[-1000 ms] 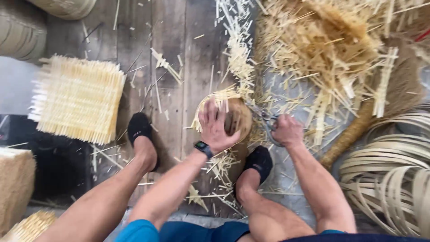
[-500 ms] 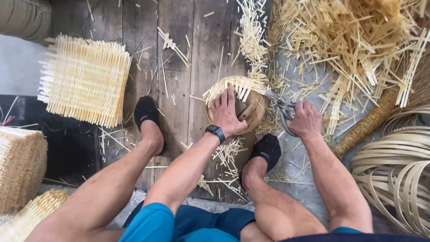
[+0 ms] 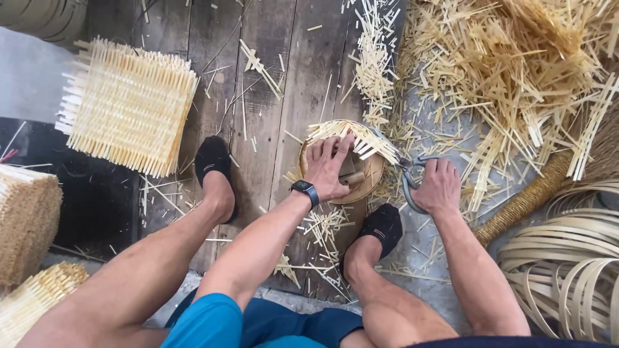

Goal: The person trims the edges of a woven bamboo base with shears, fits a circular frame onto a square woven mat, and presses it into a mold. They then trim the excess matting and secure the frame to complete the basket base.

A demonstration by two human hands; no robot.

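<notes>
A big heap of cut straw strips (image 3: 516,71) fills the top right, spilling over the old wooden boards (image 3: 284,71). At the left lies a flat woven square mat (image 3: 129,106) with loose ends sticking out all round. At the lower right sits a bundle of curved bent strips (image 3: 567,264). In the middle, between the person's two black shoes, is a small round woven piece (image 3: 361,171) resting on the boards, with pale strip ends poking out from its top edge. The left hand (image 3: 329,169) lies flat on top of it, fingers spread and pressing down. The right hand (image 3: 440,187) is just beside it, fingers curled tight round the handles of metal shears (image 3: 406,174). The blades point at the strip ends. A dark watch (image 3: 304,190) sits on the left wrist.
</notes>
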